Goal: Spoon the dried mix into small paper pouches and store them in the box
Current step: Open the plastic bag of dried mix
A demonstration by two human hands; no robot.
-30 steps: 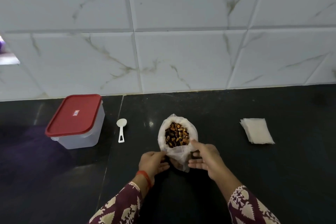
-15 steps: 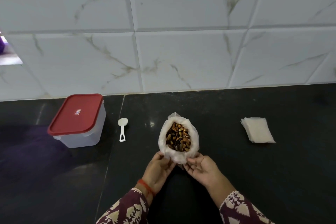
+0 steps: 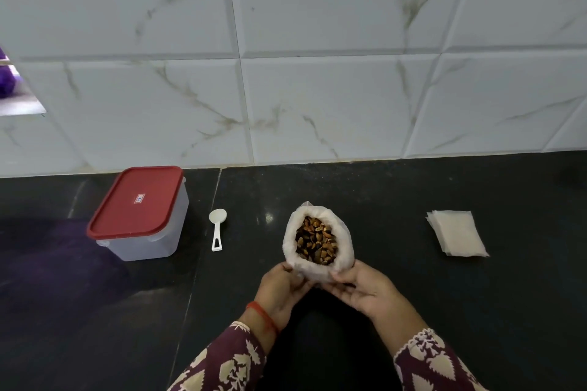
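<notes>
While both hands cup its near, lower end, the translucent white plastic bag (image 3: pixel 317 243) of brown and amber dried mix (image 3: pixel 315 240) stands open-mouthed on the glossy black stone counter (image 3: pixel 397 200), its rim rolled down so the pieces show clearly. The left hand (image 3: pixel 281 290) curls its fingers round the bag's left underside, a red thread band (image 3: pixel 263 317) at that wrist; the right hand (image 3: pixel 365 290) grips the right underside with thumb on top and fingers bent beneath, so both hands are clamped on the bag. Maroon sleeves with a cream leaf print (image 3: pixel 228 362) cover both forearms. To the left, well apart from the bag, lies a small white plastic measuring spoon (image 3: pixel 217 229), bowl pointing toward the wall, handle toward the person. Just beyond it to the left stands the clear rectangular plastic storage box (image 3: pixel 149 238) with its red lid (image 3: pixel 136 201) snapped on; a small white and red label sits at the lid's centre, but its writing is too small to read. Off to the right, well clear of the hands, a neat stack of small white paper pouches (image 3: pixel 457 232) rests flat on the counter. Behind everything rises a wall of large white marble-veined tiles (image 3: pixel 317 89), and at the far left edge something purple (image 3: pixel 4 79) shows, cut off by the frame.
</notes>
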